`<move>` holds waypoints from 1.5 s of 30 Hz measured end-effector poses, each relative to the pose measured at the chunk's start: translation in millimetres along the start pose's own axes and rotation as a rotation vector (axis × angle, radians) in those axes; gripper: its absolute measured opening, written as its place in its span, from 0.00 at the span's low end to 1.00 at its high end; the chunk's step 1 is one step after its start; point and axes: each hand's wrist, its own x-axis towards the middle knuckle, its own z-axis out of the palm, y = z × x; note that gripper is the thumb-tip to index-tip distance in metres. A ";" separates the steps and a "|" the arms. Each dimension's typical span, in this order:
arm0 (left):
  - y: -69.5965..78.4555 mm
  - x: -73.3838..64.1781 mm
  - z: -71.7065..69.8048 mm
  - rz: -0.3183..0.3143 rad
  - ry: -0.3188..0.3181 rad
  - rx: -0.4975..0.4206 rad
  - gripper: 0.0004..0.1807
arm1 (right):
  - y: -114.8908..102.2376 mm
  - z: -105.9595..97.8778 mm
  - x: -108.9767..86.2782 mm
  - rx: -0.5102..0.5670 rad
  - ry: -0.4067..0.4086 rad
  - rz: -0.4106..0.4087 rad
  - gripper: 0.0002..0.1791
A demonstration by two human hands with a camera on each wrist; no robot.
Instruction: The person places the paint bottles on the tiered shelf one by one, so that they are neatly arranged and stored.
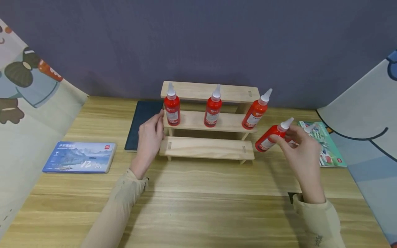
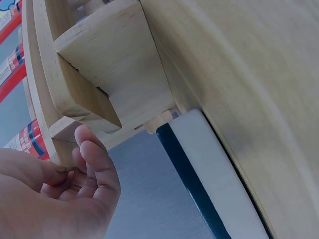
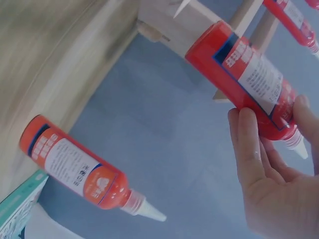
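A three-tier wooden display rack [image 1: 206,148] stands on the table. On its middle tier are three red squeeze bottles with pale pointed caps: a left bottle [image 1: 172,107], a middle bottle [image 1: 212,108] and a right, leaning bottle [image 1: 256,112]. My left hand [image 1: 151,137] pinches the left end of that tier; the left wrist view shows curled fingers [image 2: 97,164] at its corner. Right of the rack, my right hand [image 1: 302,151] grips another red squeeze bottle [image 3: 244,79], tilted and raised off the table. One more red bottle [image 3: 75,167] stands on the table, mostly hidden behind this hand in the head view.
Left of the rack lies a dark book [image 1: 145,120], partly behind my left hand. Further left is a blue box with a lake picture [image 1: 80,157]. A green picture book [image 1: 330,148] lies at the right. A dark wall [image 1: 198,41] rises behind the rack.
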 end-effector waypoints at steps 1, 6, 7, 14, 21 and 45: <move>0.1 0.2 0.0 -0.001 -0.001 0.000 0.20 | -1.6 0.2 -0.8 0.002 -0.001 -0.006 0.26; 1.3 1.2 0.4 0.001 -0.005 -0.002 0.20 | -9.6 1.5 -3.4 0.019 -0.014 -0.025 0.27; 1.5 1.4 0.5 0.001 -0.005 -0.003 0.20 | -11.3 1.9 -3.7 0.020 -0.014 -0.028 0.27; 2.5 2.1 0.4 -0.007 -0.007 -0.004 0.20 | -19.7 8.1 -3.7 0.046 -0.026 -0.058 0.28; 2.7 2.8 0.4 0.005 -0.005 -0.003 0.20 | -23.0 15.8 -3.4 0.073 -0.060 -0.097 0.28; 0.9 0.3 -0.5 0.011 0.004 0.007 0.19 | -21.4 30.8 -7.4 0.096 -0.111 -0.160 0.25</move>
